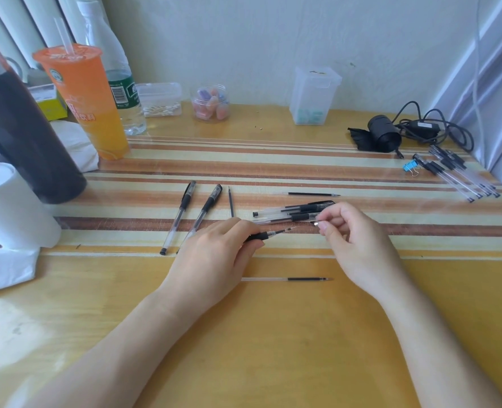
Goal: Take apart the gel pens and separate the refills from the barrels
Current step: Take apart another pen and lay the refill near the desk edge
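Observation:
My left hand [214,254] grips a gel pen barrel [263,235] by its black rubber grip, with the refill tip poking out to the right. Just right of it, my right hand [349,240] pinches the small unscrewed pen tip [317,223] between thumb and fingers. Two whole capped pens [182,213] [207,209] lie to the left. A few clear barrels and pens [291,213] lie stacked behind my hands. Loose refills lie at the back [313,194], upright near the middle [231,201] and in front of my hands [288,279].
A bundle of several more pens [458,172] lies at the far right beside a blue binder clip [409,166] and a black cable roll [383,134]. An orange drink cup [88,98], a water bottle [120,81], a dark flask [17,122] and a paper roll [5,201] crowd the left.

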